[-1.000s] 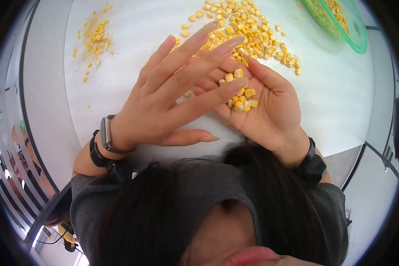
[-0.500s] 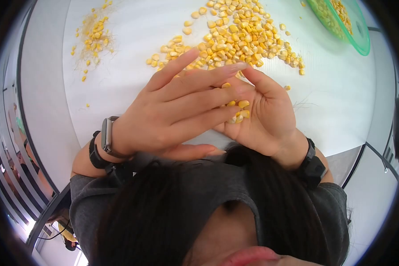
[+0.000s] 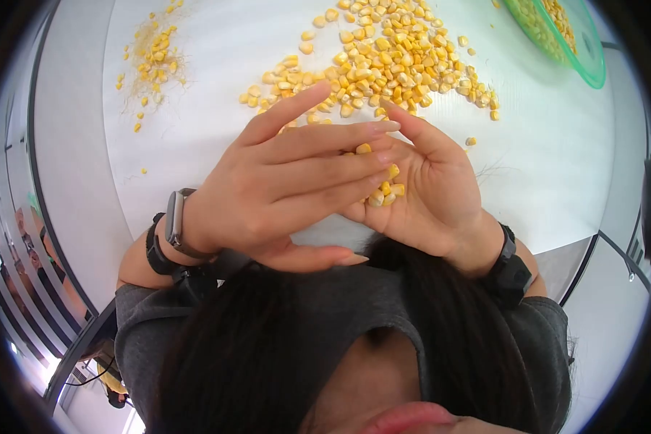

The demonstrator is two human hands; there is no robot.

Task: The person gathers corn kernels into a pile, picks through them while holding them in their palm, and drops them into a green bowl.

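Observation:
My left hand point(image 3: 282, 173), fingers stretched and slightly spread, hovers over the palm of my right hand point(image 3: 441, 181). Several yellow corn kernels point(image 3: 387, 194) lie in that upturned right palm, partly hidden under the left fingertips. The right thumb is raised and apart, while the other right fingers are mostly hidden behind the left hand. Whether the left fingertips touch the kernels cannot be told. Just beyond both hands, a large pile of loose kernels point(image 3: 405, 54) spreads over the white table point(image 3: 557, 159).
At the upper left is a smaller heap of kernel bits and corn silk point(image 3: 154, 58). A green translucent basket point(image 3: 593, 69) holding kernels stands at the upper right. A single kernel point(image 3: 471, 141) lies right of my right hand. Striped glass is at the far left.
The left fingers have shifted slightly over the right palm, and its thumb has moved a little lower. The kernels in the palm have moved slightly to the left.

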